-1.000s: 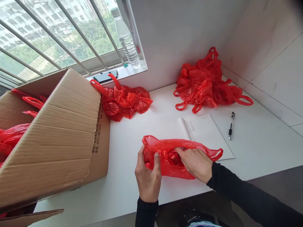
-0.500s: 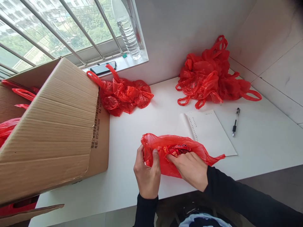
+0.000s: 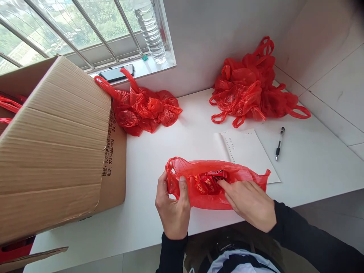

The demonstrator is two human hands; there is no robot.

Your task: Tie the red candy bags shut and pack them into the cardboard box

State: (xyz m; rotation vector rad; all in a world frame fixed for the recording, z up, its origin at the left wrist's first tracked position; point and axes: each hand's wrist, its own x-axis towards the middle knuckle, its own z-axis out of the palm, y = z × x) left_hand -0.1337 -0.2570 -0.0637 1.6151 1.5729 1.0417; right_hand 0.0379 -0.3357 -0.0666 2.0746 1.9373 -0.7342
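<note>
White table [image 3: 150,159], left fingers [image 3: 183,190] closed on red bag [image 3: 209,203], right hand [image 3: 251,201] palm-down at packets [image 3: 209,184], grip unclear

- The person's left hand [image 3: 173,212] pinches the left end of a red plastic bag [image 3: 210,203] between thumb and fingers.
- The right hand [image 3: 250,203] reaches into the bag's mouth, its index finger at the red packets [image 3: 205,184] inside; its grip is hidden.
- Behind the bag, a notebook [image 3: 251,149] lies on the white table [image 3: 148,167], with a pen [image 3: 280,144] just to its right.
- A heap of red bags [image 3: 244,91] sits against the wall; a smaller bunch [image 3: 146,110] lies beside a cardboard box [image 3: 62,148].
- On the windowsill [image 3: 167,60], a bottle [image 3: 153,38] stands near a phone [image 3: 117,73].
</note>
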